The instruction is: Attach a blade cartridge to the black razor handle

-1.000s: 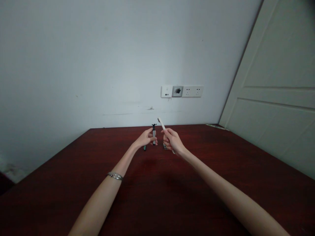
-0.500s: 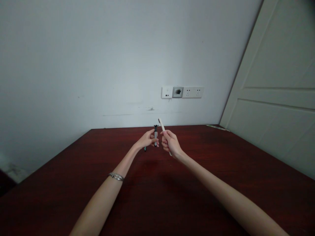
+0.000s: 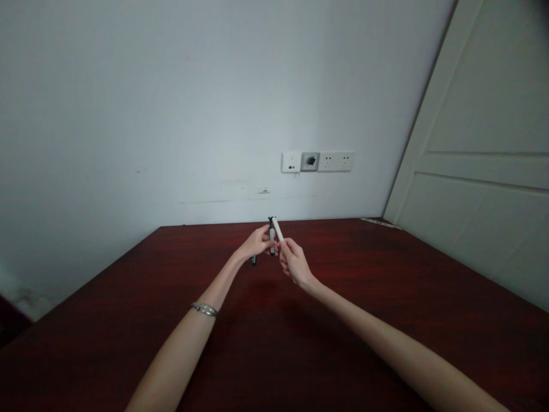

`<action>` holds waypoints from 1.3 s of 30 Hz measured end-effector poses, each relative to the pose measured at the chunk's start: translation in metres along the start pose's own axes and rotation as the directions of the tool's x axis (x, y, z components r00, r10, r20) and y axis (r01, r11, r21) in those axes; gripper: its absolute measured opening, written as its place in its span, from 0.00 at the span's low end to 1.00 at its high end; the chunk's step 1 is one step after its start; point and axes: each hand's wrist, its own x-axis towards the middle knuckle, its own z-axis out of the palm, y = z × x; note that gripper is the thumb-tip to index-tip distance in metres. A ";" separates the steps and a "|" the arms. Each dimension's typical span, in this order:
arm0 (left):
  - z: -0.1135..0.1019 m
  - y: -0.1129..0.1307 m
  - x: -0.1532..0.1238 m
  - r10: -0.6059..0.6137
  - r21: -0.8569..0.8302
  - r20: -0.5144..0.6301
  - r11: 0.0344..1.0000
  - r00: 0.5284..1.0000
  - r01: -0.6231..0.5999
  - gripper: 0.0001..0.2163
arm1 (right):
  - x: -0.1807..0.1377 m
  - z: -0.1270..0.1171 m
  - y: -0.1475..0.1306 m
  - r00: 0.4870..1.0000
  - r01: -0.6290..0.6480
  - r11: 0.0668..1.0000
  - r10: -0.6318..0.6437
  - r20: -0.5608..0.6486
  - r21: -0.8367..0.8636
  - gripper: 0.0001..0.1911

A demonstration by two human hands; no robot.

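Note:
Near the far side of the table, my left hand (image 3: 258, 241) is closed around a small grey-and-black tripod (image 3: 271, 240). One grey part stands upright in front of my fingers, and a dark leg end shows below my hand. My right hand (image 3: 295, 261) pinches a slim white stick (image 3: 278, 229), shaped like a toothbrush, by its lower part. The stick leans up and left, its tip at the tripod's black top; I cannot tell whether they touch. My palm and fingers hide the stick's lower end.
Both arms reach over a dark red wooden table (image 3: 274, 343). Behind it rises a white wall (image 3: 214, 114) with a row of sockets (image 3: 335, 162). On the right stands a pale panelled door (image 3: 484, 171). A thin flat strip (image 3: 381, 223) lies at the far right edge.
My right hand has brought the white stick left and down, so its tip now overlaps the tripod's black top. My left hand and the tripod have hardly moved.

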 end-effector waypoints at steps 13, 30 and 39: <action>0.001 0.000 0.000 0.022 -0.014 0.057 1.000 0.998 -0.022 0.22 | 0.001 0.002 -0.005 0.999 0.032 0.999 -0.031 -0.032 0.037 0.17; -0.002 -0.004 0.001 0.004 -0.032 0.026 0.999 1.000 -0.003 0.21 | 0.001 0.011 -0.005 0.997 0.076 0.995 -0.076 -0.003 0.066 0.18; -0.001 -0.013 0.004 0.004 -0.025 0.008 1.000 1.000 -0.003 0.17 | -0.005 0.019 -0.001 0.999 -0.021 0.997 0.018 0.040 0.073 0.18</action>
